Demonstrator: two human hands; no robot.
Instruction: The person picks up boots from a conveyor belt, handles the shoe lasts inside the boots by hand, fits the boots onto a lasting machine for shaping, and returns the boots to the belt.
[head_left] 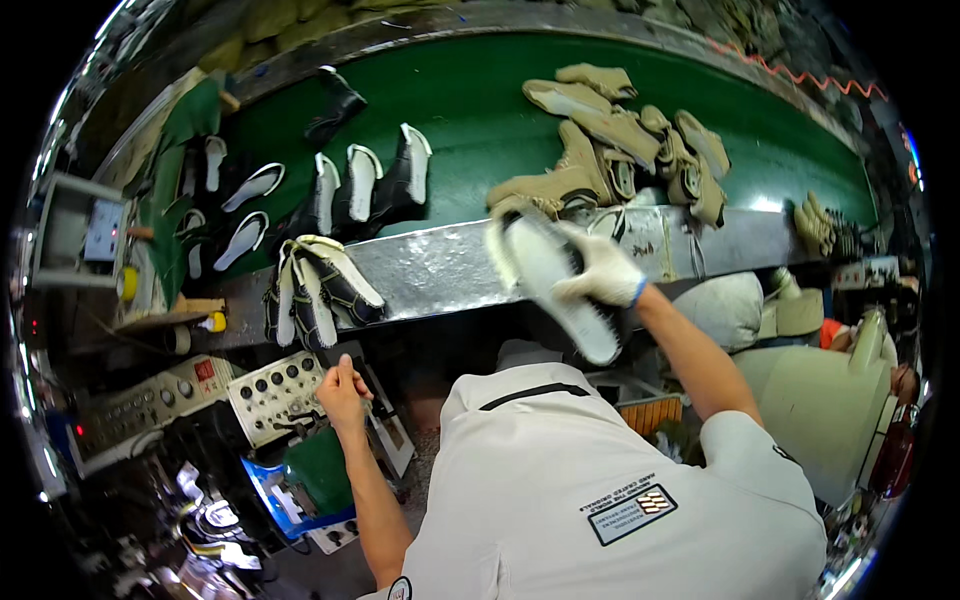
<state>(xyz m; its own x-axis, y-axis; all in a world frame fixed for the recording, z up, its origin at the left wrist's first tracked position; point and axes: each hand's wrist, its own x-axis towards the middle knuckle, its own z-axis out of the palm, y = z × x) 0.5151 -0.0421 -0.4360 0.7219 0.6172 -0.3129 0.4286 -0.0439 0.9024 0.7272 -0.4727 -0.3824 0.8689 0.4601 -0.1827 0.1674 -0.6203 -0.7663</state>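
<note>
My right hand (605,268), in a white glove, grips an unfinished shoe (558,280) over the metal ledge. Its pale underside shows, and motion blurs its outline, with a fuzzy light rim at the upper end. Bare and without a glove, my left hand (345,392) is beside a cream control panel (275,398) with dark knobs. Its fingers are curled in, and nothing shows in them. Just above that hand, several dark shoe uppers with pale bottoms (318,290) lean together on the ledge.
A green conveyor belt (465,110) runs behind the metal ledge (440,270). Black boots (362,185) stand on its left part, tan boots (600,125) are piled on its right. A blue-edged machine (290,495) is at lower left. A large pale machine housing (810,400) stands at right.
</note>
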